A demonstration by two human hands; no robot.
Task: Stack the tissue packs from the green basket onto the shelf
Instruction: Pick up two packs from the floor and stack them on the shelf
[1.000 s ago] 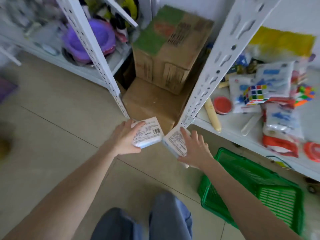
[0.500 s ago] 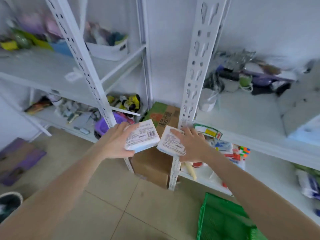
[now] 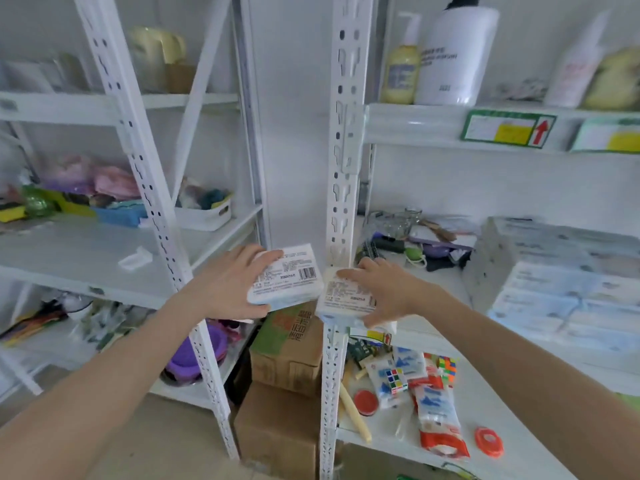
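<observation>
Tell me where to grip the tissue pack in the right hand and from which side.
Grip the tissue pack across its flat printed face, fingers and thumb over opposite thin edges, coming from above as the right hand does. It is a squat, soft block with a broad face tilted towards the camera, so a wide spanning hold probably suits it.

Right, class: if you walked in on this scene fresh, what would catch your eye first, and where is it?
First, the two hands in the middle: the left hand grips a white tissue pack and the right hand grips a second tissue pack, side by side before the white shelf post. Next, the stack of tissue packs on the right-hand shelf. Below it lie bright puzzle cubes.
</observation>
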